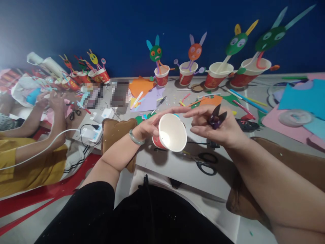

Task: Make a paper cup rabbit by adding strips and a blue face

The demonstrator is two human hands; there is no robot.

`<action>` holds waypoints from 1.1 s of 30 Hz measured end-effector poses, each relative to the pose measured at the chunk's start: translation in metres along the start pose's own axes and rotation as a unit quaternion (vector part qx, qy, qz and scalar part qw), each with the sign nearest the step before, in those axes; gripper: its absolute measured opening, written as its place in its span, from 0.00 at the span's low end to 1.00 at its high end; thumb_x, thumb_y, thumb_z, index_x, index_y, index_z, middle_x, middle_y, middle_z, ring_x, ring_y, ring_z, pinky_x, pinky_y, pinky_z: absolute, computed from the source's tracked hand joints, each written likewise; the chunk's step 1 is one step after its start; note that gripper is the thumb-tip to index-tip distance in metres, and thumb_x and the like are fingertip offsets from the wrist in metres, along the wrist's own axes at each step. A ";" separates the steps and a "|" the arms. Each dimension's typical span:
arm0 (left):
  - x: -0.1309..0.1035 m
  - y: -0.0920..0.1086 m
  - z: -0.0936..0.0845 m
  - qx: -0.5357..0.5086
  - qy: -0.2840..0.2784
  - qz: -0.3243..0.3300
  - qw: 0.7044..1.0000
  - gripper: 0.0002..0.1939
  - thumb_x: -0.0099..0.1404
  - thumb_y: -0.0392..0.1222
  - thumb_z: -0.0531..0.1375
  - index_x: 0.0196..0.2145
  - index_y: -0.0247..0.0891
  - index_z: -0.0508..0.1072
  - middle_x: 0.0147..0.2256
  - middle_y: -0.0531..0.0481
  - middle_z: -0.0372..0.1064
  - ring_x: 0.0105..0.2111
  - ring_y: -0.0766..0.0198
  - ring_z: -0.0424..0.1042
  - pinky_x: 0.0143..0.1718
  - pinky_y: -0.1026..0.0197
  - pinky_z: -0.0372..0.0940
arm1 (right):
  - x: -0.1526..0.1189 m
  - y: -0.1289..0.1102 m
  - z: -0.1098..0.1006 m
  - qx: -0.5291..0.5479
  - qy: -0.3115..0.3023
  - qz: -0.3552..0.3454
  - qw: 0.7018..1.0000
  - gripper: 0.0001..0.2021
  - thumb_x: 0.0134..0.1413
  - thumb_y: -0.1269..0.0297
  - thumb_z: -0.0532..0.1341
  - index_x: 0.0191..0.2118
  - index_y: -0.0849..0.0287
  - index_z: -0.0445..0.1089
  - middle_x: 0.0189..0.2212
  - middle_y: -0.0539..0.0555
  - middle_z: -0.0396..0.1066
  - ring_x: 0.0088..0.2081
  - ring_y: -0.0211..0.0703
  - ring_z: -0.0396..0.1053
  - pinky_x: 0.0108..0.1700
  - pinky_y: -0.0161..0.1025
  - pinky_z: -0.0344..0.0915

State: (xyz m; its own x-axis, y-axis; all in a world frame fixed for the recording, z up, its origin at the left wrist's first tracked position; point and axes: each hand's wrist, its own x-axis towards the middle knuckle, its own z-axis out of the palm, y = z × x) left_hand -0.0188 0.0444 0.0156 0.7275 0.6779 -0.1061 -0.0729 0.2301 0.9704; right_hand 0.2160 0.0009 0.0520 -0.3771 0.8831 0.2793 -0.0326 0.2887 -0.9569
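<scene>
A deep blue upright surface (114, 23) is seen beyond the far edge of the pale grey tabletop (175, 169). Along that far edge, four red and white paper cups (218, 80) are lined up, with round-headed, long-eared paper figures (195, 52) in green and orange fixed in them. Brown, soft-looking pads (119, 132) are placed at both sides of the near edge. Blue and pink paper sheets (299, 98) are spread towards the right edge, with a clear round roll of tape (296, 117) laid on them; orange and lilac sheets (149, 98) are seen left of the middle. Near the left edge, a person in yellow (43, 159) is seen beside a white power strip (94, 130). An empty red and white paper cup (172, 133) is gripped by the left hand (148, 127) over the near middle of the tabletop, its mouth tilted towards the view; whether its base is touching the surface cannot be told. A small, dark purple, pointed tool (217, 118) is held in the partly curled right hand (224, 130), whose fingertips are directed towards the cup. Black-handled scissors (197, 162) are laid near the near edge, and a slim dark pen (158, 105) is left beside the lilac paper.
</scene>
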 end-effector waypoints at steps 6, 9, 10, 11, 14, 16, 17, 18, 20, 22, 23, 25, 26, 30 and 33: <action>0.015 -0.006 0.016 -0.144 0.018 -0.013 0.989 0.55 0.36 0.70 0.66 0.60 0.38 0.72 0.39 0.41 0.79 0.36 0.51 0.77 0.33 0.53 0.69 | 0.007 0.000 0.004 -0.014 -0.052 -0.014 0.998 0.14 0.51 0.56 0.77 0.43 0.53 0.82 0.28 0.48 0.71 0.27 0.36 0.65 0.30 0.37 0.65; 0.018 -0.002 0.024 -0.202 0.037 -0.034 0.978 0.49 0.39 0.66 0.62 0.57 0.36 0.74 0.37 0.41 0.80 0.31 0.56 0.72 0.32 0.54 0.66 | 0.009 0.003 0.005 0.002 -0.022 -0.003 1.000 0.15 0.50 0.49 0.78 0.38 0.52 0.82 0.40 0.55 0.78 0.36 0.43 0.75 0.36 0.41 0.74; 0.018 -0.002 0.026 -0.223 0.040 -0.037 0.973 0.46 0.40 0.64 0.62 0.55 0.37 0.74 0.34 0.43 0.78 0.29 0.58 0.70 0.31 0.55 0.65 | 0.010 0.003 0.006 0.013 -0.022 0.004 1.000 0.16 0.51 0.47 0.78 0.36 0.53 0.81 0.41 0.56 0.78 0.36 0.43 0.75 0.36 0.41 0.75; 0.019 -0.002 0.027 -0.242 0.042 -0.038 0.969 0.43 0.41 0.62 0.61 0.53 0.37 0.75 0.31 0.45 0.77 0.28 0.59 0.68 0.31 0.55 0.64 | 0.010 0.004 0.006 0.024 -0.025 0.012 0.999 0.17 0.51 0.46 0.77 0.35 0.54 0.79 0.42 0.57 0.78 0.34 0.43 0.75 0.35 0.42 0.75; 0.020 -0.005 0.024 -0.257 0.033 -0.030 0.965 0.39 0.45 0.62 0.60 0.51 0.37 0.74 0.30 0.44 0.76 0.29 0.57 0.70 0.33 0.55 0.63 | 0.010 0.005 0.007 0.042 -0.037 0.027 0.998 0.21 0.52 0.42 0.76 0.31 0.55 0.76 0.36 0.56 0.77 0.31 0.42 0.74 0.34 0.42 0.75; 0.023 -0.006 0.017 -0.229 0.025 -0.034 0.973 0.39 0.48 0.62 0.59 0.54 0.37 0.73 0.35 0.42 0.78 0.33 0.53 0.75 0.37 0.52 0.66 | 0.011 0.008 0.005 0.034 -0.021 0.036 0.999 0.22 0.53 0.41 0.75 0.30 0.55 0.75 0.31 0.54 0.75 0.30 0.42 0.72 0.33 0.42 0.73; 0.025 -0.007 0.012 -0.207 0.028 -0.038 0.977 0.39 0.50 0.62 0.59 0.54 0.37 0.73 0.37 0.41 0.79 0.35 0.51 0.77 0.38 0.51 0.67 | 0.011 0.011 0.003 0.024 -0.005 0.043 0.999 0.22 0.53 0.41 0.75 0.30 0.55 0.75 0.29 0.52 0.74 0.29 0.41 0.70 0.32 0.41 0.71; 0.026 -0.006 0.008 -0.183 0.036 -0.040 0.982 0.37 0.51 0.61 0.59 0.54 0.37 0.73 0.38 0.41 0.79 0.37 0.50 0.78 0.40 0.51 0.68 | 0.011 0.013 0.002 0.011 0.015 0.052 0.998 0.22 0.53 0.41 0.75 0.30 0.55 0.75 0.26 0.51 0.72 0.27 0.40 0.67 0.30 0.40 0.68; 0.029 -0.003 -0.002 -0.133 0.091 -0.001 0.987 0.31 0.53 0.57 0.62 0.51 0.38 0.74 0.40 0.42 0.80 0.40 0.52 0.78 0.44 0.51 0.70 | 0.012 0.017 -0.001 -0.024 0.050 0.071 0.996 0.21 0.52 0.42 0.75 0.31 0.54 0.75 0.22 0.47 0.66 0.24 0.37 0.60 0.26 0.38 0.61; 0.028 0.001 -0.008 -0.063 0.169 0.078 0.980 0.26 0.56 0.56 0.64 0.48 0.40 0.76 0.45 0.44 0.80 0.44 0.56 0.77 0.49 0.53 0.69 | 0.013 0.020 -0.003 -0.066 0.065 0.091 0.992 0.21 0.51 0.42 0.75 0.30 0.54 0.74 0.19 0.45 0.61 0.22 0.36 0.56 0.24 0.38 0.56; 0.027 0.004 -0.010 -0.017 0.193 0.117 0.974 0.24 0.58 0.57 0.65 0.47 0.40 0.77 0.47 0.44 0.79 0.47 0.57 0.76 0.52 0.53 0.68 | 0.014 0.021 -0.003 -0.085 0.064 0.101 0.989 0.22 0.51 0.41 0.75 0.29 0.55 0.74 0.18 0.45 0.60 0.22 0.36 0.54 0.23 0.38 0.54; 0.023 0.007 -0.011 0.093 0.195 0.176 0.960 0.22 0.59 0.57 0.68 0.46 0.41 0.79 0.49 0.45 0.79 0.51 0.56 0.75 0.58 0.53 0.65 | 0.015 0.022 -0.002 -0.117 0.057 0.115 0.985 0.23 0.51 0.39 0.74 0.27 0.55 0.74 0.18 0.46 0.60 0.22 0.36 0.54 0.25 0.39 0.54; 0.021 0.009 -0.011 0.151 0.179 0.190 0.954 0.21 0.59 0.57 0.69 0.45 0.42 0.80 0.48 0.45 0.79 0.51 0.56 0.75 0.59 0.52 0.64 | 0.016 0.022 -0.001 -0.129 0.057 0.117 0.983 0.24 0.50 0.38 0.74 0.27 0.55 0.74 0.19 0.47 0.62 0.23 0.37 0.56 0.26 0.39 0.55; 0.018 0.008 -0.008 0.304 0.129 0.189 0.925 0.14 0.58 0.52 0.70 0.36 0.41 0.79 0.39 0.47 0.78 0.43 0.55 0.74 0.54 0.51 0.65 | 0.018 0.023 0.002 -0.161 0.072 0.109 0.978 0.25 0.50 0.37 0.74 0.26 0.55 0.73 0.22 0.48 0.66 0.26 0.39 0.58 0.29 0.40 0.58; 0.020 0.005 -0.007 0.356 0.115 0.185 0.909 0.10 0.58 0.50 0.68 0.32 0.41 0.77 0.35 0.47 0.76 0.41 0.55 0.72 0.52 0.51 0.64 | 0.017 0.024 0.003 -0.166 0.074 0.109 0.977 0.24 0.52 0.38 0.73 0.26 0.55 0.72 0.22 0.48 0.65 0.26 0.39 0.58 0.29 0.39 0.58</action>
State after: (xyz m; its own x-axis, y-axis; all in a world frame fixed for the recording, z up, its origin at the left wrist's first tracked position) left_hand -0.0094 0.0645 0.0165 0.5760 0.7630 0.2933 0.2358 -0.4987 0.8341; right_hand 0.2059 0.0217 0.0337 -0.2030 0.9736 0.1047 0.3451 0.1712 -0.9228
